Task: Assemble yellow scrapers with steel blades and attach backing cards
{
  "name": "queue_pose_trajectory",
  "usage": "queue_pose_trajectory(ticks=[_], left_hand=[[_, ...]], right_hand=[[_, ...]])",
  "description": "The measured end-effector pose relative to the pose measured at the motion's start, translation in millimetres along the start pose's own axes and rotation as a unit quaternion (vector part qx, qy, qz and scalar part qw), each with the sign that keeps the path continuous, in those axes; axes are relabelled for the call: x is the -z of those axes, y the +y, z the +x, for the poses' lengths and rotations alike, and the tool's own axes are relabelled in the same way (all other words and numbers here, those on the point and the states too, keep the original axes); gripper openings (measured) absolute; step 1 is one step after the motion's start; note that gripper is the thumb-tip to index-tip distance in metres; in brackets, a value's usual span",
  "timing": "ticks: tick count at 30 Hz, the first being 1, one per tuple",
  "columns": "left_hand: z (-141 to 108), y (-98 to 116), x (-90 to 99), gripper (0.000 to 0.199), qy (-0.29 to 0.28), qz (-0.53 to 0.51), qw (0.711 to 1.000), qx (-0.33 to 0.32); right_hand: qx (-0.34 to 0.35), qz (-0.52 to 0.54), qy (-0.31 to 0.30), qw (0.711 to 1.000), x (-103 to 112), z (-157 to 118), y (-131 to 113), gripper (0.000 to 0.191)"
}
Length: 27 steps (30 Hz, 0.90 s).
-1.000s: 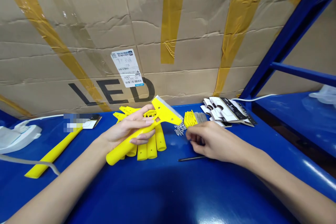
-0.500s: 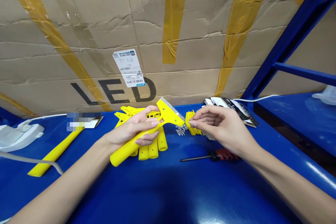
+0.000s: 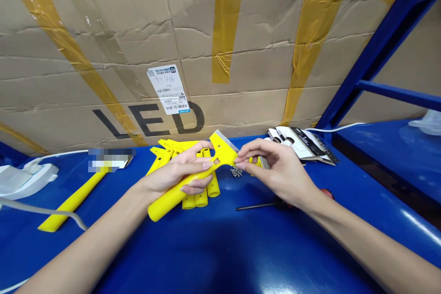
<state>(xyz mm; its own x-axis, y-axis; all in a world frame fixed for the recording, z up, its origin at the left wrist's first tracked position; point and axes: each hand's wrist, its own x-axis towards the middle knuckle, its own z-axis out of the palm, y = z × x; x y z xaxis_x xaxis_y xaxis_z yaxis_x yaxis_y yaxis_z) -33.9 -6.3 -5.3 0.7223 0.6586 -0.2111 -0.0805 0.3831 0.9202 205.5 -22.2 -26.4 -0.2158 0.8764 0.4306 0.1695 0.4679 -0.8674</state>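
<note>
Two hands on my screen: my left hand (image 3: 175,170) clamps a yellow plastic scraper (image 3: 222,151) by its handle, while my right hand (image 3: 277,167) pinches the scraper's head, just above a small pile of screws (image 3: 236,172).

One left hand (image 3: 172,170) and one right hand (image 3: 277,167) are in view. The left hand holds one yellow plastic scraper (image 3: 220,154). Three round yellow plastic handle ends (image 3: 201,198) show beneath it, and one long yellow plastic handle (image 3: 72,202) lies apart. There is one thin black-shafted screwdriver (image 3: 262,205), one small heap of silver screws (image 3: 236,172), too many to count, and one stack of white cards (image 3: 296,143).
</note>
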Motion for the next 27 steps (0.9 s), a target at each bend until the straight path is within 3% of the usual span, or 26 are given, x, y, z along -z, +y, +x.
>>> queue_pose_trajectory(ticks=[15, 19, 23, 27], left_hand=[[-1.5, 2.0, -5.5, 0.026, -0.028, -0.014, 0.999, -0.005], [-2.1, 2.8, -8.1, 0.032, -0.022, -0.014, 1.0, -0.005], [-2.0, 2.3, -9.1, 0.029, -0.032, 0.003, 0.999, -0.002], [-1.6, 0.9, -7.8, 0.027, -0.031, -0.001, 1.0, -0.004]], right_hand=[[-0.03, 0.105, -0.023, 0.994, 1.7, -0.1, 6.3, 0.022], [-0.017, 0.047, -0.002, 0.999, 2.6, 1.4, 6.9, 0.025], [-0.101, 0.087, 0.006, 0.991, 2.9, 2.3, 7.6, 0.061], [-0.138, 0.11, -0.019, 0.984, 1.2, 1.1, 8.0, 0.06]])
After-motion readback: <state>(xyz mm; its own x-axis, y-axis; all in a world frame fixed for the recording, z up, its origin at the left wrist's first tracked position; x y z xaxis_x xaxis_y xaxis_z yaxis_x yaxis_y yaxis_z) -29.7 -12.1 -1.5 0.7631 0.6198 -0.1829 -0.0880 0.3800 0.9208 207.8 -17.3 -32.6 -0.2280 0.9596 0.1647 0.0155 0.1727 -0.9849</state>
